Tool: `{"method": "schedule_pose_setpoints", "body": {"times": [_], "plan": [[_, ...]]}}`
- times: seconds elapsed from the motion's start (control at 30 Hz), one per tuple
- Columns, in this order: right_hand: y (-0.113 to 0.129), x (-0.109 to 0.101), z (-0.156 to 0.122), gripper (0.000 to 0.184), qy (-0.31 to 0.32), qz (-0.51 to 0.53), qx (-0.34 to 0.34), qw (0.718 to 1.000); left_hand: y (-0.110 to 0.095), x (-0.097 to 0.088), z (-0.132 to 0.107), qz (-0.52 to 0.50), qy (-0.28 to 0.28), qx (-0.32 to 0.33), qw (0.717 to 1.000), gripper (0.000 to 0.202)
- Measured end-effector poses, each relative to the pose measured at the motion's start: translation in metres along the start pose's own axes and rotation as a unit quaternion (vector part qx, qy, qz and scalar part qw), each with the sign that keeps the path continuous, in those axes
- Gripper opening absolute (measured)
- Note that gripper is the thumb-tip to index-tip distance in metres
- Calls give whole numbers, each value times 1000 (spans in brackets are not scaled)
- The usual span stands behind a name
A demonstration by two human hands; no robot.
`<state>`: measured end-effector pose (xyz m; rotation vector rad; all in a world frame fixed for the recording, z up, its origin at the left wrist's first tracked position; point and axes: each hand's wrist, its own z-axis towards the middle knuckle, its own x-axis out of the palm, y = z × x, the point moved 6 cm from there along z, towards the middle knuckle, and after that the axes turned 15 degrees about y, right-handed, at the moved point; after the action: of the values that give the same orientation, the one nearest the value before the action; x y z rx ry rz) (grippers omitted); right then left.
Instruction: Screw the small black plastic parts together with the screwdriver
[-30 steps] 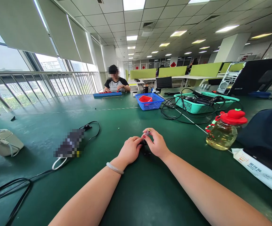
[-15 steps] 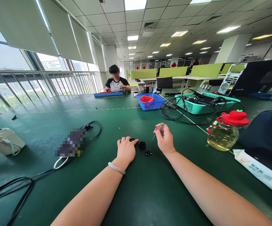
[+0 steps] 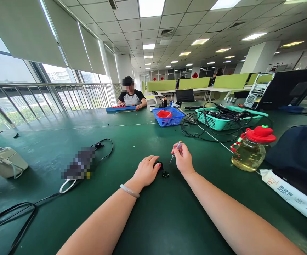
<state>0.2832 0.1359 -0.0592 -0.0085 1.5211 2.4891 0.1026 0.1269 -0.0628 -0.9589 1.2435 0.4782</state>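
Observation:
My left hand (image 3: 146,170) is low over the table, fingers stretched forward and thumb apart from them. A small black round part (image 3: 161,164) is at its thumb and fingertips, partly covered by them; whether it is gripped is hard to see. Just in front of that part, toward me, lies another small black piece with light spots (image 3: 165,174). My right hand (image 3: 183,157) is closed around the handle of a screwdriver (image 3: 179,144). Its thin shaft slants down and left, with the tip a short way right of the black parts.
Beyond my hands stand a blue basket (image 3: 169,122) with a red tray and a green basket (image 3: 217,124) full of black cables. A jar with a red lid (image 3: 250,156) and a white packet (image 3: 288,194) are at right. Cables (image 3: 23,205) lie left. A person (image 3: 130,94) sits opposite.
My left hand has shifted slightly right, from a black piece to the round black part, now partly covering it. My right hand, still with the screwdriver, has barely moved.

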Motion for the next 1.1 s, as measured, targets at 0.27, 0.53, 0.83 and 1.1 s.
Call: {"method": "schedule_pose_setpoints", "body": {"times": [0.27, 0.53, 0.83, 1.1], "plan": [[-37, 5, 2, 46, -9, 179, 140, 974, -29, 7, -8, 25, 44, 60, 997, 51], [-40, 6, 4, 47, -5, 188, 141, 972, -38, 11, -12, 6, 58, 98, 994, 26], [-39, -2, -2, 42, -47, 206, 150, 966, -42, 10, -30, 30, 43, 58, 997, 21], [-32, -7, -16, 40, -38, 223, 156, 962, 10, -14, -134, 22, 29, 43, 998, 20]]}}
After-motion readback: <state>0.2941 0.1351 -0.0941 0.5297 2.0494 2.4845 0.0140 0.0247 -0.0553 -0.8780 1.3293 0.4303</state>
